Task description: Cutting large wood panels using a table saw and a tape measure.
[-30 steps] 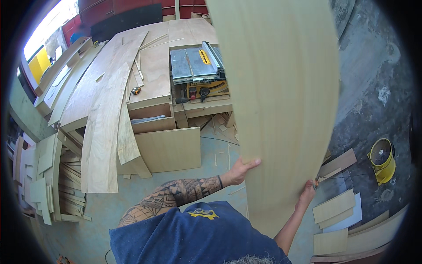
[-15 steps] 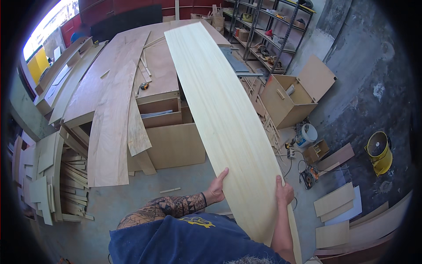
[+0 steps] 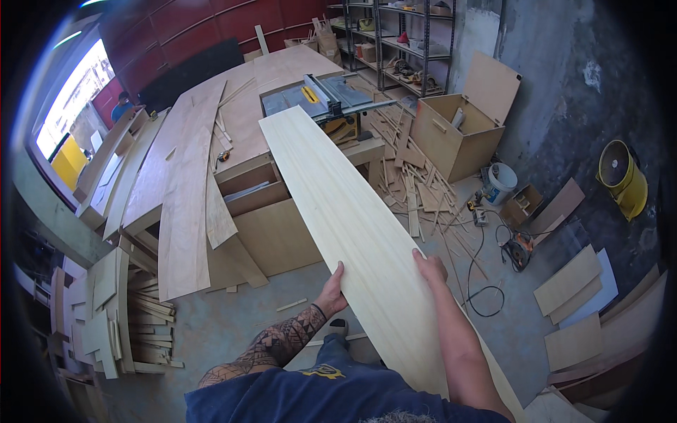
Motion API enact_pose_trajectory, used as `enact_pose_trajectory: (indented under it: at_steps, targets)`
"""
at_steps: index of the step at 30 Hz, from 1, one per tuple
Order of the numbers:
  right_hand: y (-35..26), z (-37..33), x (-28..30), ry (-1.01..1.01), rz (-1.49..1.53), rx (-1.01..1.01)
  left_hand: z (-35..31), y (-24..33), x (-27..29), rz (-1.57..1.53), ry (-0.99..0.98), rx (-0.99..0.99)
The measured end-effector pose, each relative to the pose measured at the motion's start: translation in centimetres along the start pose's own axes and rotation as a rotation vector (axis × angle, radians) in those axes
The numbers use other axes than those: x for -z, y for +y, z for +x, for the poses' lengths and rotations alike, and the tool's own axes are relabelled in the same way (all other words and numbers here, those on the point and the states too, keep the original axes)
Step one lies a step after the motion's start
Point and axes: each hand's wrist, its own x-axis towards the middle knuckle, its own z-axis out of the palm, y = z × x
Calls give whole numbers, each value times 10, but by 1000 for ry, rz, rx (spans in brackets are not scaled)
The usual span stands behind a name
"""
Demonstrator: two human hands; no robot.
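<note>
I see a bright window (image 3: pixel 79 100) at ten o'clock, red wall (image 3: pixel 194 39) at eleven, shelving (image 3: pixel 427 46) at one, grey wall (image 3: pixel 546 88) at two.

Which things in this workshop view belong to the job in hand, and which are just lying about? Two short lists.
In the job:
pale board, held by left hand and right hand
table saw, possibly, near the board's far end

Lying about:
tape measure
wood scraps
white bucket
open wooden box

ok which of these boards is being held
The long pale board, gripped at its edges by the left hand and right hand; neither touches other boards.
</note>
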Motion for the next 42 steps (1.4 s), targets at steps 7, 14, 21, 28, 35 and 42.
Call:
enact_pose_trajectory:
  at_steps: [7,14,21,28,35,42]
  targets:
    - [134,-43,19,136,333,396,-14,-12,14,156,193,-127]
    - [526,-317,73,517,-298,-1099,11,-19,15,263,197,-99]
    - [541,-527,58,524,-89,-1624,3,23,21,178,116,-18]
    - [522,-547,47,772,-159,-1571,-6,22,41,145,79,28]
    - [525,-604,14,723,196,-1411,-1,18,46,123,45,23]
    - [526,-673,31,700,459,-1333,48,5,51,64,128,-92]
